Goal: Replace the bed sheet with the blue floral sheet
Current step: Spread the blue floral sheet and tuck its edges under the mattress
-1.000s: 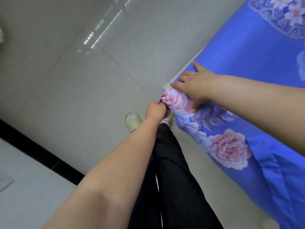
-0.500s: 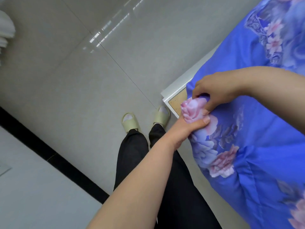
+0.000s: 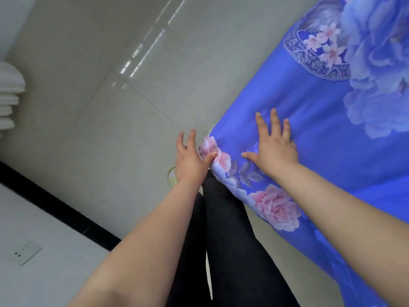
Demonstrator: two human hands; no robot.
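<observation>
- The floor (image 3: 93, 134) is pale grey tile with thin joints and streaks of light on it; a black skirting strip (image 3: 55, 209) runs along the foot of a white wall at the lower left, where a wall socket (image 3: 25, 251) sits.
- At the far left edge is a stack of white, rounded things (image 3: 10, 100); what they are I cannot tell.
- The blue floral sheet (image 3: 309, 129) fills the right side, spread over the bed and hanging down its near side, with pink and pale blue flowers printed on it.
- The left hand (image 3: 190, 156) is at the sheet's corner, thumb pressed against the pink flower there, fingers (image 3: 192, 138) stretched out and loose over the floor, not closed on the cloth.
- The right hand (image 3: 273, 145) lies flat on top of the sheet just beside that corner, fingers spread wide, palm down, gripping nothing.
- Below the arms are the person's black trousers (image 3: 232, 240), close against the hanging edge of the sheet, and part of a pale green slipper (image 3: 171, 176) shows behind the left wrist.
</observation>
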